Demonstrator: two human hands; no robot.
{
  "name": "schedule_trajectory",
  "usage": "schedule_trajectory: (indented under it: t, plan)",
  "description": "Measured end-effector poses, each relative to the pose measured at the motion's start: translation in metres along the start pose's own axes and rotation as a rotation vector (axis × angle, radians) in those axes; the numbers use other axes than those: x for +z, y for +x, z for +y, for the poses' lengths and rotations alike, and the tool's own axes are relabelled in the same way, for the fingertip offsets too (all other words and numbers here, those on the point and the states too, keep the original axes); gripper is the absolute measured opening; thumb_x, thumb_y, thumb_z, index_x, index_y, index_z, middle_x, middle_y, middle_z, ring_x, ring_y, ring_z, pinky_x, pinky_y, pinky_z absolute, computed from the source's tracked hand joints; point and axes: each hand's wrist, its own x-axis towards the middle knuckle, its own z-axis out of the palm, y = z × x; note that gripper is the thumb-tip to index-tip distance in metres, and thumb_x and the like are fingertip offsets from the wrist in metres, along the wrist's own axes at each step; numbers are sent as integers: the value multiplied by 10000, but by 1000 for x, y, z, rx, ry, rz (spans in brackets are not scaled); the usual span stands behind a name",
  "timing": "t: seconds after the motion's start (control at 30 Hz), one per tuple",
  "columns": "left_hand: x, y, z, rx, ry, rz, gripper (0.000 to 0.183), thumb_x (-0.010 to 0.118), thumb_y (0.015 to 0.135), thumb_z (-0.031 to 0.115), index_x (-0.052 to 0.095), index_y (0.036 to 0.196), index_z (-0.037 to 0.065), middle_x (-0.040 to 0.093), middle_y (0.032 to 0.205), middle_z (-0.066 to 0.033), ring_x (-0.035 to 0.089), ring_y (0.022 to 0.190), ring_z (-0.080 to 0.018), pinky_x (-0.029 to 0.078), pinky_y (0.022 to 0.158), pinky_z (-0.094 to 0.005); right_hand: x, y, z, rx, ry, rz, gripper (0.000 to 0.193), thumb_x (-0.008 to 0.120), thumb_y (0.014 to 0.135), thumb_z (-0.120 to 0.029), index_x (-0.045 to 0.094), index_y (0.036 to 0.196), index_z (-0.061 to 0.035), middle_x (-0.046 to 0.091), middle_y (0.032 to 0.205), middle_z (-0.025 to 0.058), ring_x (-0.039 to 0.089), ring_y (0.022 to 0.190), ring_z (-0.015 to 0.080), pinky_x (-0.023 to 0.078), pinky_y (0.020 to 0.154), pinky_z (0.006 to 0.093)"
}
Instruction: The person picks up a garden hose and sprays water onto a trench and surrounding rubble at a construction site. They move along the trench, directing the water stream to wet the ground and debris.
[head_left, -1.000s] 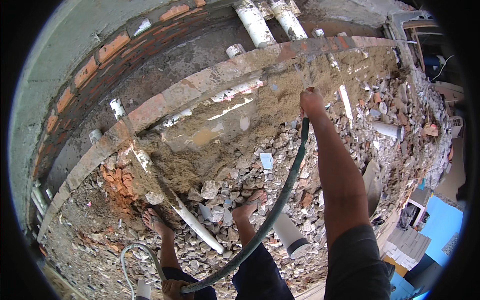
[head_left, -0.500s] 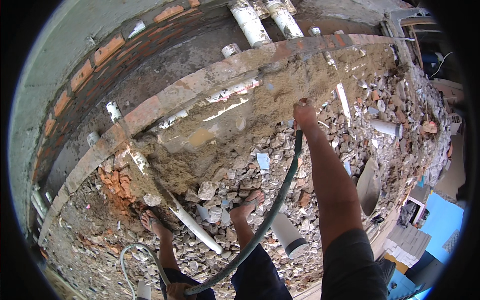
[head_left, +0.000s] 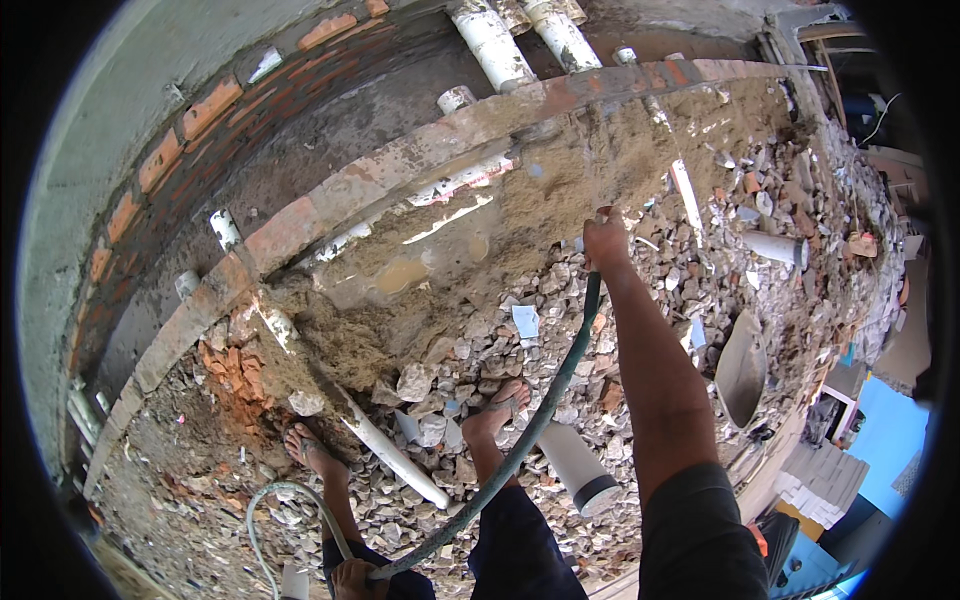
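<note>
A dark green hose (head_left: 549, 408) runs in a curve across my legs. My right hand (head_left: 606, 240) is stretched forward and closed round the hose near its far end, over the border of wet sand (head_left: 548, 205) and rubble. At the lower edge, by my thigh, my left hand (head_left: 357, 579) is closed round a lower stretch of the same hose. A loop of hose hangs to the left of it. A muddy puddle (head_left: 402, 275) lies in the sand along the low brick wall (head_left: 360, 185). Dark wet patches show on the sand and wall beyond my right hand.
Broken stone and brick rubble (head_left: 560, 300) covers the ground round my sandalled feet. White pipes (head_left: 397, 462) stick out of it, and a wider grey pipe piece (head_left: 577, 468) lies by my right leg. A metal sheet (head_left: 740, 370) rests at right. Thick pipes (head_left: 492, 45) cross the trench behind the wall.
My right hand has turned slightly and sits a little lower and further left. The hose has shifted slightly with it. My left hand keeps its hold.
</note>
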Motion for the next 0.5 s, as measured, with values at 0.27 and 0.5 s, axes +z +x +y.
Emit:
schedule_trajectory:
  t: [0.27,0.5]
  plan:
    - [13,-6,-23,48,22,31,125,671,731,42,564,795,60,551,718,-141,558,673,-356,452,616,-440,5,-7,11,85,60,-3,346,550,850,-160,412,1161,-97,521,565,110,514,380,223,424,306,378]
    - [13,-4,-18,4,-34,-42,145,685,742,62,574,835,60,568,753,-142,577,708,-344,468,643,-422,-16,6,25,-10,-26,-8,360,539,846,-151,407,1168,-56,570,610,147,551,413,241,445,340,367]
